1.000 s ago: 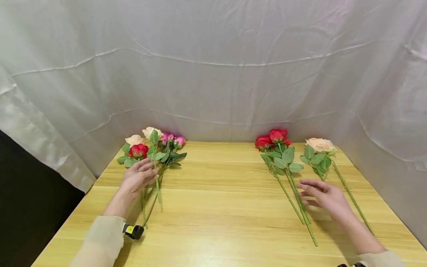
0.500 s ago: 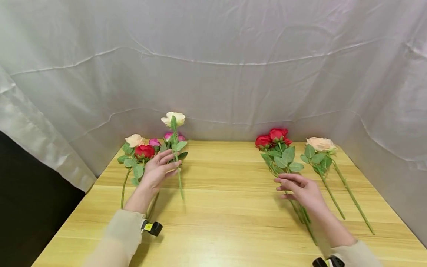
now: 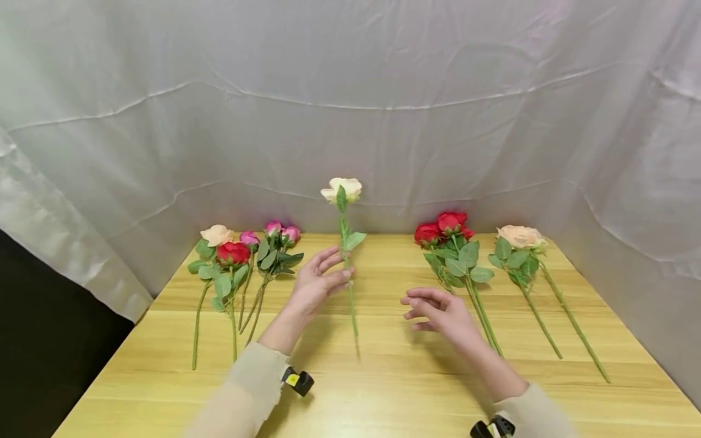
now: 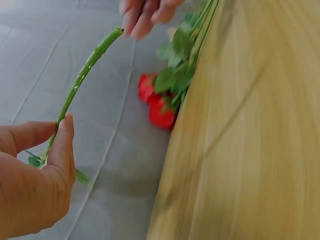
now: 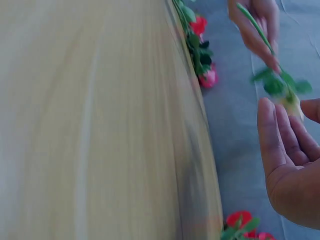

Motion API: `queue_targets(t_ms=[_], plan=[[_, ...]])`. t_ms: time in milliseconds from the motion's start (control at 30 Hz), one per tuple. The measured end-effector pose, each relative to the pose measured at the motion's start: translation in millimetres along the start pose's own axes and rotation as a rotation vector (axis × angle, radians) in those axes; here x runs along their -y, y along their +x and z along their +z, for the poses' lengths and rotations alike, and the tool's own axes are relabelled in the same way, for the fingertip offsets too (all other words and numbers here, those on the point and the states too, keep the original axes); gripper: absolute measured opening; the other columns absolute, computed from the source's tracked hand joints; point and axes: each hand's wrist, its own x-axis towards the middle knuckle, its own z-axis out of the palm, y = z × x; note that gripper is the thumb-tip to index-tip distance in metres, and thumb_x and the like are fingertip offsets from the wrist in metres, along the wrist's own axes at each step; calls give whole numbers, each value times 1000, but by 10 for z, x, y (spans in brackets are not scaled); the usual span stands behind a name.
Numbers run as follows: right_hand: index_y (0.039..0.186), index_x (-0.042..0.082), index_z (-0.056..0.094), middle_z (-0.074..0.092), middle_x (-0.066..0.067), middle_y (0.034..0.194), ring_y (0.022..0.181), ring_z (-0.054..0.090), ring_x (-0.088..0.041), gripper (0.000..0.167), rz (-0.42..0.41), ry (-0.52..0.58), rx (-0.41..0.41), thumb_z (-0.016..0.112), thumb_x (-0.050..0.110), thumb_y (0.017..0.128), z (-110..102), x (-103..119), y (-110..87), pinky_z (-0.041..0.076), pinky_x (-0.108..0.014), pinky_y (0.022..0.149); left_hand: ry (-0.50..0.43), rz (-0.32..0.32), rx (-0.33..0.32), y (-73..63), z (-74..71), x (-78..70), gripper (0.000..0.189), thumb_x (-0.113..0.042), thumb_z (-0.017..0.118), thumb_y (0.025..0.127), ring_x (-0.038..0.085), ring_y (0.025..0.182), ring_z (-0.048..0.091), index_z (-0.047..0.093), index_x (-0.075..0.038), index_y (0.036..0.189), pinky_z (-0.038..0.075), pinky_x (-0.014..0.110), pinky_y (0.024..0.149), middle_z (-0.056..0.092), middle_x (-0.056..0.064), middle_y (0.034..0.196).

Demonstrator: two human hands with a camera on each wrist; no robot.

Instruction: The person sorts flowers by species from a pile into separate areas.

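Note:
Near the middle of the table, my left hand pinches the green stem of a cream-white rose between thumb and fingers. The flower stands upright, its head up and its stem end pointing down over the wood. In the left wrist view the bare stem curves out above the thumb and fingertip. To the right of the rose, my right hand hovers with relaxed fingers and holds nothing. The right wrist view shows that hand's palm and fingers, with the rose beyond them.
On the left lie a peach rose, a red rose and several pink flowers. Red roses and peach roses lie on the right. A grey-white curtain rises behind the wooden table.
My left hand has lifted the cream-white rose from the left group and carried it right to the middle. My right hand has moved left, away from the right-hand flowers.

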Motion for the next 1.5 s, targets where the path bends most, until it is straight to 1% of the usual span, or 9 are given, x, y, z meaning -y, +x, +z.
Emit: queue_targets(t_ms=[233, 367, 467, 667, 733, 900, 1100, 1367, 1500], plan=[[138, -15, 51, 65, -29, 130, 100, 73, -24, 47, 21, 28, 66, 65, 13, 103, 215, -22, 11, 65, -39, 85, 36, 21, 87, 30, 322, 182, 64, 12, 65, 94, 25, 108, 73, 43, -2, 153, 63, 31, 88, 56, 20, 144], [137, -15, 53, 68, -25, 124, 98, 72, -22, 50, 41, 26, 90, 69, 15, 101, 298, -36, 16, 65, -38, 84, 49, 39, 102, 47, 435, 256, 64, 11, 66, 94, 27, 109, 72, 44, -2, 152, 63, 32, 88, 56, 21, 144], [134, -15, 55, 71, -21, 118, 95, 72, -20, 50, 57, 10, 83, 72, 16, 99, 342, -47, 22, 65, -36, 81, 64, 42, 102, 52, 484, 301, 64, 12, 66, 94, 28, 111, 72, 44, -2, 152, 63, 34, 89, 56, 21, 144], [130, -15, 57, 74, -11, 106, 90, 73, -21, 45, 80, -17, 56, 73, 11, 98, 378, -53, 45, 65, -33, 76, 85, 21, 88, 56, 521, 343, 62, 11, 67, 94, 30, 112, 71, 47, -6, 151, 63, 37, 90, 58, 17, 142], [130, -15, 57, 74, -10, 105, 89, 73, -21, 44, 85, -23, 49, 74, 10, 97, 382, -50, 52, 65, -33, 76, 91, 21, 85, 61, 523, 351, 61, 10, 67, 95, 29, 112, 72, 48, -6, 150, 63, 37, 90, 57, 18, 142], [131, -14, 57, 73, -9, 106, 86, 72, -20, 46, 91, -39, 47, 74, 11, 97, 380, -49, 52, 65, -34, 74, 98, 23, 90, 70, 523, 366, 61, 9, 67, 95, 29, 112, 72, 48, -6, 150, 63, 36, 89, 54, 23, 145], [133, -14, 57, 72, -9, 107, 87, 71, -20, 48, 90, -39, 45, 75, 12, 97, 360, -31, 40, 65, -34, 73, 90, 21, 96, 63, 526, 353, 63, 8, 68, 94, 28, 111, 71, 47, -6, 152, 63, 37, 91, 57, 19, 144], [133, -14, 57, 70, -11, 106, 92, 72, -27, 48, 78, -39, 43, 75, 12, 97, 333, 0, 7, 66, -35, 74, 95, 27, 106, 71, 549, 347, 65, 9, 69, 93, 29, 112, 71, 47, -8, 152, 62, 39, 92, 59, 16, 141], [133, -14, 57, 69, -12, 107, 91, 71, -24, 48, 65, -51, 32, 75, 11, 97, 309, 18, -6, 66, -36, 74, 116, 47, 111, 83, 546, 325, 67, 9, 71, 92, 30, 113, 70, 47, -8, 152, 63, 39, 91, 59, 16, 141]])
